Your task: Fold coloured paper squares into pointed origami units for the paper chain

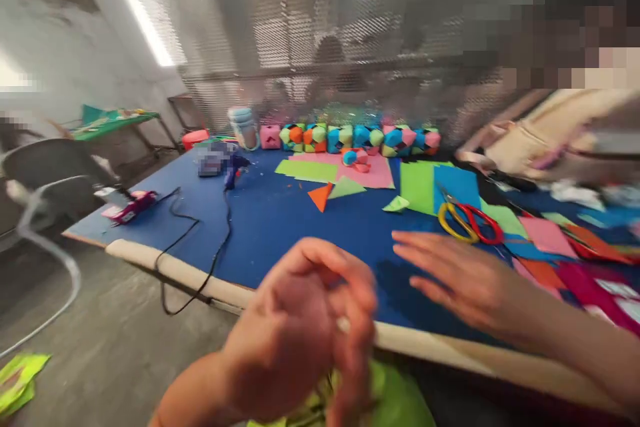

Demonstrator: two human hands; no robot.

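My left hand (pixel 300 327) is raised over the table's front edge, palm partly showing and fingers curled in, smeared by motion. A tiny pale spot shows among those fingers; I cannot make out what it is. My right hand (pixel 465 280) hovers above the blue tabletop (pixel 270 220) with its fingers stretched out and nothing in them. Just beyond it lie scissors (pixel 470 221) with one yellow and one red handle. A small folded light-green paper piece (pixel 397 204), an orange paper triangle (pixel 320 197) and a pale green triangle (pixel 347 188) rest ahead of the hands.
Colourful folded-paper balls (pixel 340 139) line the back beside a light-blue bottle (pixel 243 128). A glue gun (pixel 234 170) and its black cord (pixel 227 227) lie left. Pink paper (pixel 377 172), blue paper (pixel 457 185) and scraps spread rightward. A person (pixel 540 127) is at the right.
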